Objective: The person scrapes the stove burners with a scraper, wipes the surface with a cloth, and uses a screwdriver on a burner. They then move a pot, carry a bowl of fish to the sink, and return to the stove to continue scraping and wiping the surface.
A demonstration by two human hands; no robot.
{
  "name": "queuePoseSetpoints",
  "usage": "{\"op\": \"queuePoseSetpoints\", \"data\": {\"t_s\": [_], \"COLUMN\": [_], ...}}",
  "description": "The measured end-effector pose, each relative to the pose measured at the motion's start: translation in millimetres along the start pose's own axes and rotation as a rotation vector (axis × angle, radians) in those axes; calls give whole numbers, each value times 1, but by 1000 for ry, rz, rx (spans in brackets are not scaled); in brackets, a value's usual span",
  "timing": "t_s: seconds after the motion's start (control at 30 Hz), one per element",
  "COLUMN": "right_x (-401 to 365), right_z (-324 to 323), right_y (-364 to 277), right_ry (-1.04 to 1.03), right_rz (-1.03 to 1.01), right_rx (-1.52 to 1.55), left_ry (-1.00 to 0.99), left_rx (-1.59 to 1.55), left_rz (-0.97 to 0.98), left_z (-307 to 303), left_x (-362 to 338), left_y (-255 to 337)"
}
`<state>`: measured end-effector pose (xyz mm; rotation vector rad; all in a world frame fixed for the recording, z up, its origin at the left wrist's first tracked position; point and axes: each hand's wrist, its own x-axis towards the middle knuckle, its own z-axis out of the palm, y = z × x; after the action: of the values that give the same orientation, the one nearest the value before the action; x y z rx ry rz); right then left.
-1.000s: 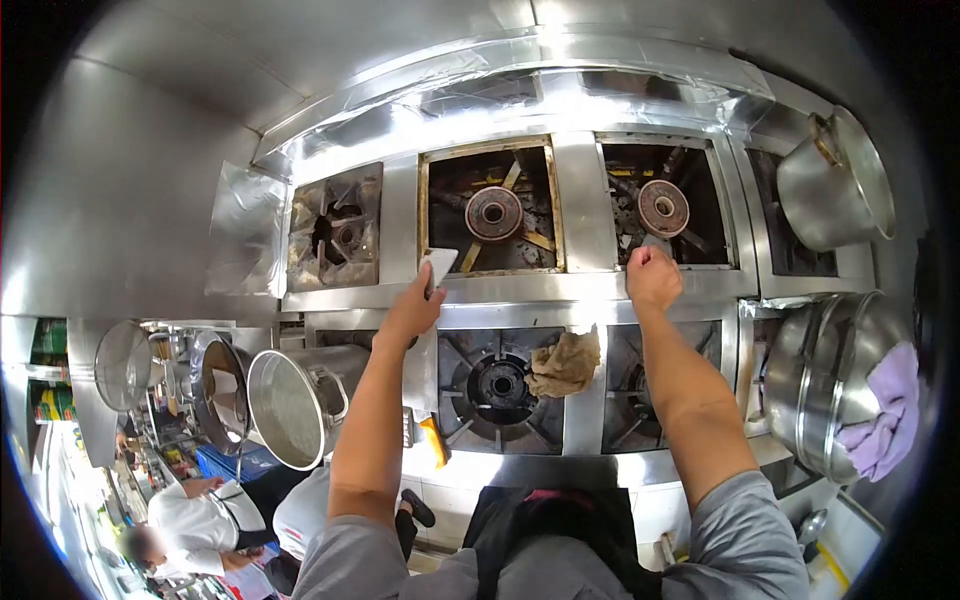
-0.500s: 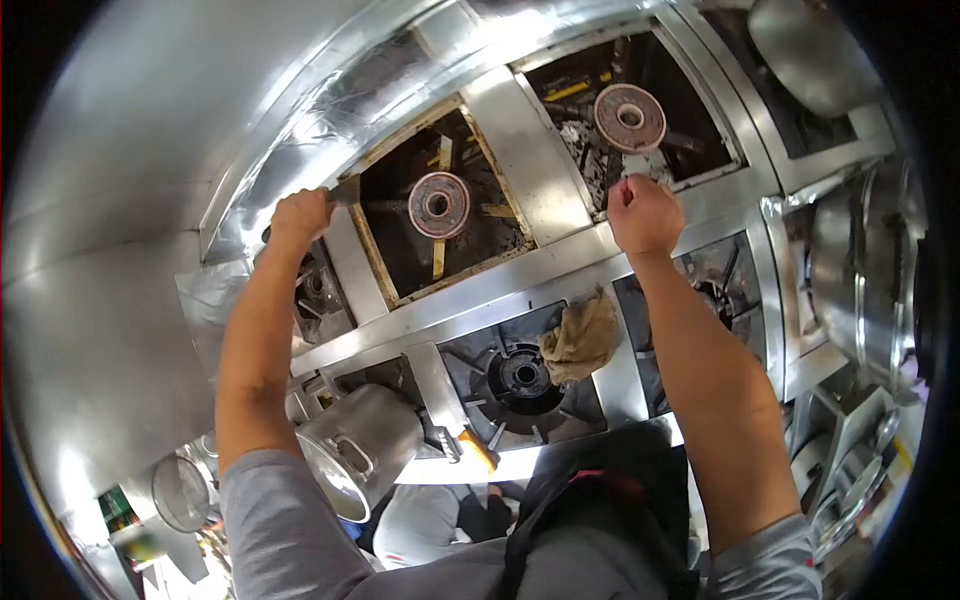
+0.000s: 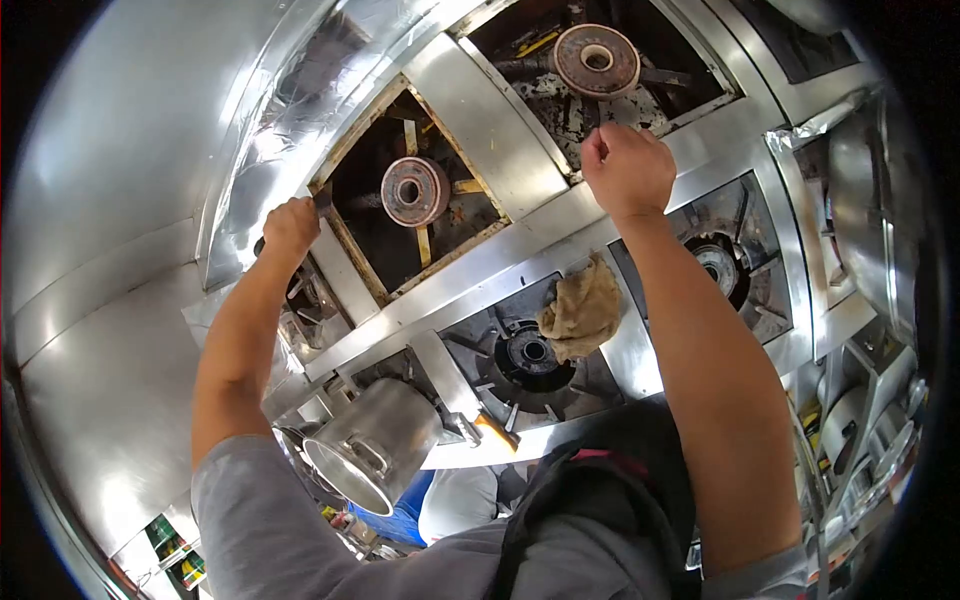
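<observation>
My left hand (image 3: 291, 228) is closed at the left corner of the left burner opening. A dark flat-ended tool (image 3: 322, 201) sticks out past its fingers; most of it is hidden by the fist. My right hand (image 3: 628, 170) makes a fist over the front edge of the right burner opening. What it holds, if anything, I cannot tell. Round rusty burner heads sit in both openings, the left burner (image 3: 415, 191) to the right of my left hand and the right burner (image 3: 597, 61) just beyond my right fist.
Nearer me, a crumpled brown cloth (image 3: 582, 310) lies beside a front burner (image 3: 533, 350). A broad blade with an orange handle (image 3: 495, 432) rests left of that burner. Beside it is a tilted metal pot (image 3: 400, 425). A person's legs (image 3: 458, 503) show below the stove edge.
The view has shifted, so the burners and openings sit further left and the rear ones higher. Both hands stay closed, near the same corner and edge of the two openings.
</observation>
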<state>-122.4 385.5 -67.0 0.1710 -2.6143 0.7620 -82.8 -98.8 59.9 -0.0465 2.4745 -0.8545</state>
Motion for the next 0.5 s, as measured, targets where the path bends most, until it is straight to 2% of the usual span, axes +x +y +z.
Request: {"op": "queuePoseSetpoints", "data": {"t_s": [0.13, 0.27, 0.33, 0.4, 0.47, 0.5], "right_x": [-3, -1, -3, -3, -6, -3], "right_z": [3, 5, 4, 3, 6, 8], "right_y": [3, 2, 3, 4, 3, 5], "right_ry": [3, 56, 38, -6, 19, 56], "right_rz": [36, 16, 36, 46, 45, 38], "right_rx": [39, 57, 87, 47, 50, 37], "left_ry": [-39, -2, -125, -115, -98, -86], "left_rx": [98, 35, 20, 24, 150, 123], "left_rz": [80, 100, -25, 10, 201, 131], "left_z": [10, -12, -7, 16, 30, 5], "left_x": [-53, -24, -21, -36, -44, -40], "left_y": [23, 12, 16, 17, 11, 18]}}
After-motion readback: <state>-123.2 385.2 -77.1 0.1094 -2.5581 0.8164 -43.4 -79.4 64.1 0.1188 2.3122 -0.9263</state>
